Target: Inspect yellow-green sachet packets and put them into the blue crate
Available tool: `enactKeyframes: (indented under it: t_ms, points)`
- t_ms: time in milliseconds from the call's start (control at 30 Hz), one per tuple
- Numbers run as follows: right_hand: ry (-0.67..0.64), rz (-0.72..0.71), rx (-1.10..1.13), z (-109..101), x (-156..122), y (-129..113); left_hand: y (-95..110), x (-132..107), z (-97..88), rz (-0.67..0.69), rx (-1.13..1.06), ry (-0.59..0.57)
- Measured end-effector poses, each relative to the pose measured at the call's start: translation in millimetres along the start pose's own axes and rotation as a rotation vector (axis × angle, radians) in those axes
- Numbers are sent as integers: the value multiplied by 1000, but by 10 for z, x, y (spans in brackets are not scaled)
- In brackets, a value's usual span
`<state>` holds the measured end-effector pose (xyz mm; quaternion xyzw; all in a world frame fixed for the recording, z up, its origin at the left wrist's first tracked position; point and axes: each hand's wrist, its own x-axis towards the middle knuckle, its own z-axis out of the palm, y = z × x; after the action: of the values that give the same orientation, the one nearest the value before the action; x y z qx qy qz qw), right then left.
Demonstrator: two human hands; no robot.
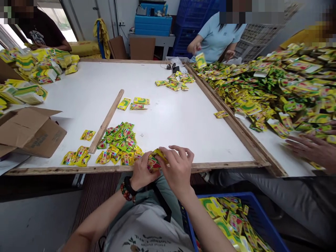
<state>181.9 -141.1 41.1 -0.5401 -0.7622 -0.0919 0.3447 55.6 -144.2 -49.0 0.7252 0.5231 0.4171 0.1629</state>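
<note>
Both my hands meet at the near edge of the white table (162, 115), gripping a small stack of yellow-green sachets (154, 161). My left hand (141, 172), with a bead bracelet and a black band on the wrist, wraps the stack from the left. My right hand (178, 167) curls its fingers over the stack's top and right side. Just left of my hands lies a fanned pile of the same sachets (119, 143). Further left sits a smaller cluster of sachets (76, 156).
A wooden stick (106, 120) lies diagonally on the table. An open cardboard box (28, 131) sits at the left. A blue crate of sachets (236, 220) stands by my right knee. A huge sachet heap (283, 87) covers the right table, where another person's hand (312, 148) rests. Other people work at the far side.
</note>
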Motion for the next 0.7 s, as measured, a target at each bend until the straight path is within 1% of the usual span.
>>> enactKeyframes:
  t_ms: [33,67,100,167,233,367,433,533,600,633,700]
  points:
    - [79,-14,44,47,-36,7,-7,-10,5,-5,-26,6]
    - [119,-31,90,87,-70,14,-12,-20,10,-7,-48,11]
    - [126,-42,139,118,-98,20,-16,-28,13,-11,-62,14]
    - [76,-30,225,149,-131,29,-19,-38,18,-34,-76,4]
    - [34,23,251,146,-138,35,-22,-39,22,-58,-87,-21]
    - [44,108,209,151,-151,15,-44,-48,50,-77,-75,-57]
    - [-8,123,257,176,-172,-3,-60,-59,67,-77,-54,-58]
    - [-173,158,365,176,-191,-2,-70,-69,75,-74,-40,-68]
    - [-272,161,400,129,-189,16,-65,-69,70,-88,-28,-84]
    - [-281,157,393,98,-187,26,-60,-67,67,-99,-21,-90]
    - [-224,151,353,41,-187,36,-52,-64,61,-119,-5,-90]
